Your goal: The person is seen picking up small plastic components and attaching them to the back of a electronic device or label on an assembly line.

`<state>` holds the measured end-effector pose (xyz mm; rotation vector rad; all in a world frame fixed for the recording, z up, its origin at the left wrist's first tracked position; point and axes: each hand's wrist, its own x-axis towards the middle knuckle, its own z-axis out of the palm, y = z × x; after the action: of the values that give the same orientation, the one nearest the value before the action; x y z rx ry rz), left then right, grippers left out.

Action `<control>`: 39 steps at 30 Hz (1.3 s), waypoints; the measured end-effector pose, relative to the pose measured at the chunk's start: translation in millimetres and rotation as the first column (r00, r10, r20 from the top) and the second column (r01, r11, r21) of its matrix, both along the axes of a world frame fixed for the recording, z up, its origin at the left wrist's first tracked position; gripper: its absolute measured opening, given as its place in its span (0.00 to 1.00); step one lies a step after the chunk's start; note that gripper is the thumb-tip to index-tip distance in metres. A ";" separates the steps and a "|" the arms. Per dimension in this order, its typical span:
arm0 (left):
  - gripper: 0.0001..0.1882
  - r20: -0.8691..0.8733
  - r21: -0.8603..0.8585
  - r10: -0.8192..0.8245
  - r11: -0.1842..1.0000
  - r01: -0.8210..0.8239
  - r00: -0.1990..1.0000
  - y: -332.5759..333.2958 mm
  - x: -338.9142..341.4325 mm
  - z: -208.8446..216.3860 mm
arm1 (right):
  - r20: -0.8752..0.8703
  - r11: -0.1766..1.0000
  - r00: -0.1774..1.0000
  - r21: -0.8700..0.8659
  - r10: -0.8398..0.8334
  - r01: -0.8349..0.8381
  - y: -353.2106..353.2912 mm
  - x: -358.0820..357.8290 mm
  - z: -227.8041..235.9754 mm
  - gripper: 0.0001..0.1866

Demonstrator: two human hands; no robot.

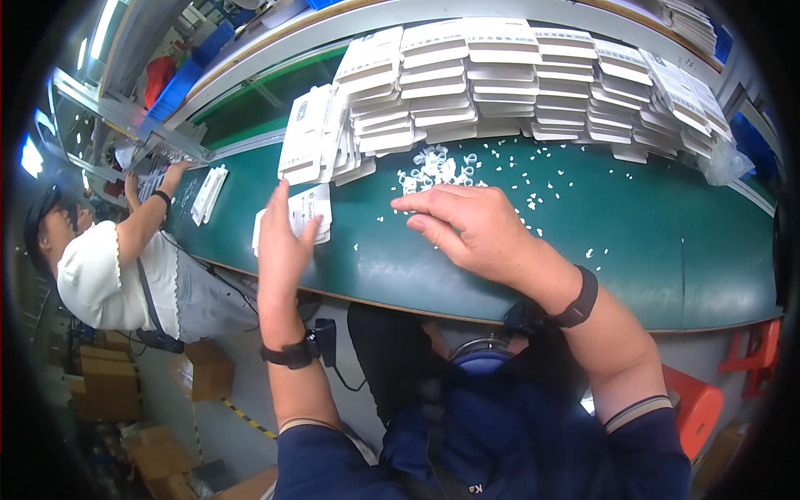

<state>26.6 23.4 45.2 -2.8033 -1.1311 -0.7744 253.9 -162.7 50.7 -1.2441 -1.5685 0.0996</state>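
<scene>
My left hand (pixel 283 246) has its fingers stretched out and its thumb apart, over a short stack of flat white cartons (pixel 312 204). Its fingertips reach the lower edge of a taller leaning stack of white cartons (pixel 302 133); whether they touch it I cannot tell. My right hand (pixel 475 223) hovers over the green table (pixel 375 267), fingers extended leftward and thumb lower, with nothing visible in it. Just beyond it lies a pile of small white plastic loops (pixel 437 167), partly hidden by the hand. Tiny white bits (pixel 533 200) are scattered to its right.
Rows of stacked flat white cartons (pixel 500 75) line the table's far side. A clear plastic bag (pixel 723 162) lies at the far right. At the left a co-worker (pixel 108 258) handles items by another small carton stack (pixel 208 196). Red stools (pixel 696 408) stand below right.
</scene>
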 end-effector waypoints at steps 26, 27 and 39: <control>0.41 0.552 -0.149 -0.144 0.952 0.267 0.822 12.6 67.7 -18.9 | 0.263 0.981 0.961 -0.190 0.080 -0.030 1.3 -4.3 -17.5 0.06; 0.40 0.560 -0.173 -0.077 0.963 0.207 0.825 10.8 54.5 -20.5 | 0.255 0.982 0.964 -0.186 0.076 -0.028 1.7 -3.4 -17.4 0.06; 0.21 -0.075 0.101 -0.071 0.992 0.078 0.995 -37.2 -40.6 -53.8 | 0.276 0.980 0.955 -0.191 0.107 -0.054 2.5 -8.5 -21.2 0.06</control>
<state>-14.0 -13.8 -8.7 -2.7763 -0.9523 -0.7106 245.4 -160.2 29.5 -1.3835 -1.8957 0.1221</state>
